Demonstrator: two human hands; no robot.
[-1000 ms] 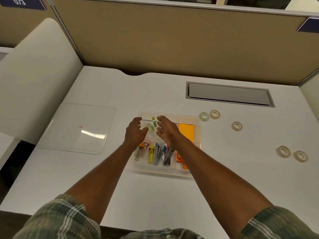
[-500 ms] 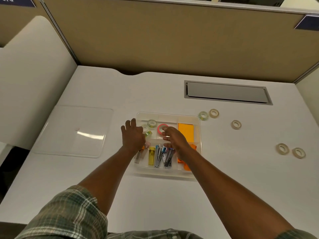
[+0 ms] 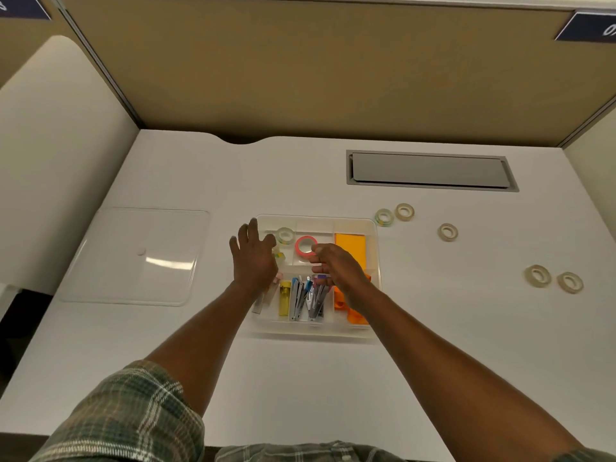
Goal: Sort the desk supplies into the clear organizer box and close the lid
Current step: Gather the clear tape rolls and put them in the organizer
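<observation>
The clear organizer box [image 3: 373,228] sits mid-desk with its lid off. Inside it lie a pale tape roll [image 3: 285,235], a pink tape roll [image 3: 304,245], an orange pad [image 3: 350,248], several staplers [image 3: 306,296] and a yellow item [image 3: 285,295]. My left hand [image 3: 254,258] hovers over the box's left compartments with fingers spread and holds nothing. Just right of the pink roll, my right hand [image 3: 336,266] hangs with loosely curled fingers, empty. The clear lid [image 3: 133,256] lies flat to the box's left. Several tape rolls remain on the desk: [image 3: 384,217], [image 3: 404,212], [image 3: 447,232].
Two more tape rolls, one [image 3: 537,276] beside the other [image 3: 569,282], lie far right. A grey cable hatch [image 3: 430,170] is set into the desk behind the box. A tan partition [image 3: 316,68] closes the back; a white panel [image 3: 50,155] stands on the left.
Both hands have drawn apart and lifted from the back compartments, uncovering the pale and pink tape rolls now lying in the box. The view has tilted slightly.
</observation>
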